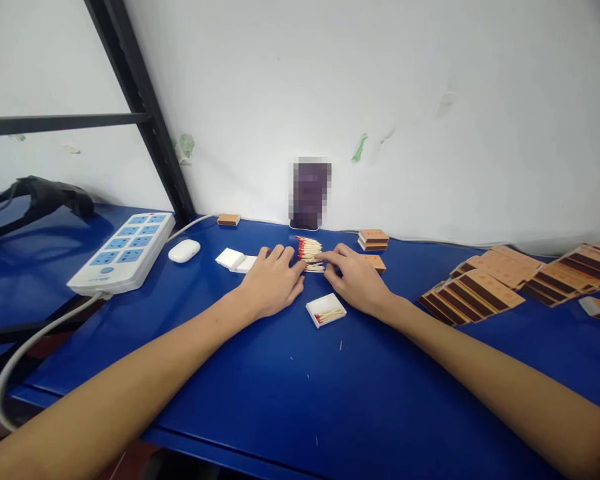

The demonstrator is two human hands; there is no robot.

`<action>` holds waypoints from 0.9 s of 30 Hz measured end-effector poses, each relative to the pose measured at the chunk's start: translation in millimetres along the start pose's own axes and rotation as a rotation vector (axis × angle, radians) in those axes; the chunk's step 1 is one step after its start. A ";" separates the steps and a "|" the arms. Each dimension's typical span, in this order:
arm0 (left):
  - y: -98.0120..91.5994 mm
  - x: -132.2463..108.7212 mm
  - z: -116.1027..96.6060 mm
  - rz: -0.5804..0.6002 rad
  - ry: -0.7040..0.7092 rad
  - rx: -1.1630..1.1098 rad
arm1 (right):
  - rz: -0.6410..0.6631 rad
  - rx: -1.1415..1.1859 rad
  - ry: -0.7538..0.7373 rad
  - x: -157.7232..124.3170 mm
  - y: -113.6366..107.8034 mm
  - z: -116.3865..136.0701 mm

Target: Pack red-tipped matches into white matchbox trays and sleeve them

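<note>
A pile of red-headed matches (310,249) lies on the blue table between my two hands, heads mostly to the left. My left hand (275,283) rests at the pile's left side, its fingers bent and apart, with fingertips by the lower matches. From the right, my right hand (355,277) reaches in; its extended index finger touches the plain match ends, and its thumb sits apart below. Just in front of the hands is a white matchbox tray (326,311) holding several matches. White empty trays (230,258) lie left of my left hand, which partly covers one.
Closed matchboxes (373,239) are stacked behind my right hand. Flattened matchbox sleeves (473,297) spread over the right side. A power strip (125,253), a white earbud case (184,251) and a black metal frame (145,107) stand left. A blurred phone-like object (310,193) leans on the wall.
</note>
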State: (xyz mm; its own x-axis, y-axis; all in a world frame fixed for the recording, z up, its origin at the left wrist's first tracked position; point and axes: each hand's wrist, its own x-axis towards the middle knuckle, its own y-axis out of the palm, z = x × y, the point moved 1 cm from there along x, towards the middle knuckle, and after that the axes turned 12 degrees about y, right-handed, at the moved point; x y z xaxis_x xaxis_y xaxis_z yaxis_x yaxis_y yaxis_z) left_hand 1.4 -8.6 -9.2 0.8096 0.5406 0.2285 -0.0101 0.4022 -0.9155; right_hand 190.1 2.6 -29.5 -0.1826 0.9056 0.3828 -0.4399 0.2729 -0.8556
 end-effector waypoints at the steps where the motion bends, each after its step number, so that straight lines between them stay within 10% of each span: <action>1: -0.2 0.0 0.0 0.001 0.001 0.005 | 0.006 -0.008 0.000 -0.1 -0.1 0.3; 27: 2.9 -1.6 5.6 -0.012 -0.056 -0.191 | 0.050 0.022 -0.047 0.9 2.5 -3.7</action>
State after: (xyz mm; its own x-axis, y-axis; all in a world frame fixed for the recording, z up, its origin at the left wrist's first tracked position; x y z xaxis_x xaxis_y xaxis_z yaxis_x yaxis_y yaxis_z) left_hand -3.2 -4.1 -10.3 0.7753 0.5787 0.2530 0.1151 0.2645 -0.9575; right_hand 192.1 5.3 -32.5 -0.2461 0.9014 0.3563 -0.4480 0.2202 -0.8665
